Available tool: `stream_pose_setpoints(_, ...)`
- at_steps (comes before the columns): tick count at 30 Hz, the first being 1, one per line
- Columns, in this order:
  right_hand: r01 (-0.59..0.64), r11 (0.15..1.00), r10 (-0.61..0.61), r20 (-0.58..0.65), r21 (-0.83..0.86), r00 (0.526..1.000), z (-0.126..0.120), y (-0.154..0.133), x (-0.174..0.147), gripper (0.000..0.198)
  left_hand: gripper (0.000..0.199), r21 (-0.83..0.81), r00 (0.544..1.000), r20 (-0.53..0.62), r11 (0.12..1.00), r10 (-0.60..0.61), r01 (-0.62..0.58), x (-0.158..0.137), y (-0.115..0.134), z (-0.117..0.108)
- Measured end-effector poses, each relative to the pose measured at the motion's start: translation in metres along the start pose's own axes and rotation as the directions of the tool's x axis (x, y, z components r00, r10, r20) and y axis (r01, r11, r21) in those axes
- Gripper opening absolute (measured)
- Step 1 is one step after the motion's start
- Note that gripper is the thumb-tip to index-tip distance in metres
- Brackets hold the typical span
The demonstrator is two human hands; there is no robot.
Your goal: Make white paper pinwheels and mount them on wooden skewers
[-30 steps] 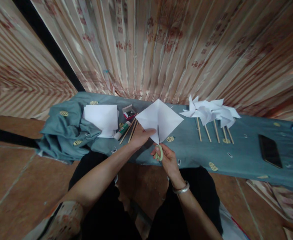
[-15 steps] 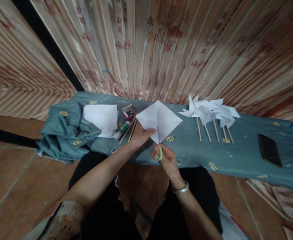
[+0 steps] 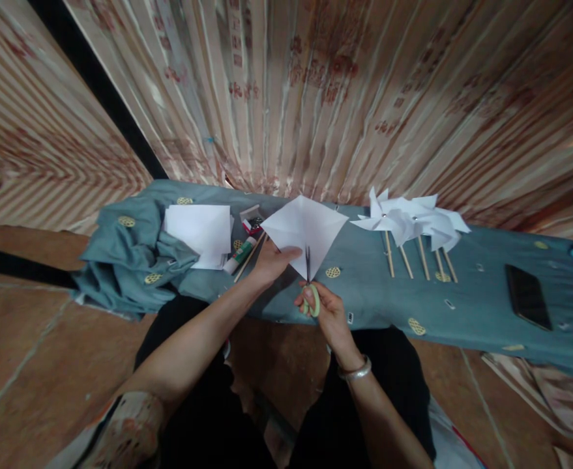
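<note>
Left hand (image 3: pixel 272 260) grips white paper square (image 3: pixel 310 221), center frame, over tabletop (image 3: pixel 472 306). Right hand (image 3: pixel 329 307), lower center, closed on green-handled scissors (image 3: pixel 317 301); blades at paper's near corner. Paper stack (image 3: pixel 199 233), glue stick (image 3: pixel 240 255) left of center. Pinwheels (image 3: pixel 398 220) right of center, dark phone (image 3: pixel 529 296) far right.

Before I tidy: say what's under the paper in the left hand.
Green cloth shows beside the white sheet, probably continuing beneath. The left hand has its thumb on top; other fingertips, and anything else underneath, are covered.
</note>
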State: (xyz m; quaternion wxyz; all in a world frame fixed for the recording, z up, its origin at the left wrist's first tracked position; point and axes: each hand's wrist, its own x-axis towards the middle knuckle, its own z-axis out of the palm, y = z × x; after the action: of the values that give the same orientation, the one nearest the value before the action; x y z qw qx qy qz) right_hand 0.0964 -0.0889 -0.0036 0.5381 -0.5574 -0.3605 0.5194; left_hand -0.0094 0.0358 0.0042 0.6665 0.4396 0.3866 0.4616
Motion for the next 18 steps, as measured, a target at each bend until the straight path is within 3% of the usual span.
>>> stream_pose_setpoints(5, -0.054, 0.998, 0.054, 0.03, -0.016, 0.998, -0.003, -0.001, -0.001, 0.048, 0.021, -0.034, 1.0, -0.024, 0.999, 0.019, -0.019, 0.002, 0.0, -0.003)
stream_pose_setpoints(12, -0.173, 0.98, 0.189, 0.197, -0.095, 0.962, -0.026, -0.013, -0.002, 0.046, 0.014, 0.074, 0.975, -0.212, 0.996, 0.069, -0.054, 0.021, 0.012, -0.017)
stream_pose_setpoints(15, -0.168, 0.981, 0.181, 0.138, -0.101, 0.974, -0.04, -0.018, -0.001, 0.045, 0.016, 0.121, 0.98, -0.176, 0.99, 0.089, -0.068, 0.026, 0.013, -0.022)
stream_pose_setpoints(18, -0.087, 0.995, 0.086, -0.028, -0.042, 0.996, -0.049, -0.02, 0.002, 0.049, 0.018, 0.221, 0.988, -0.106, 0.971, 0.111, -0.085, 0.026, 0.008, -0.024)
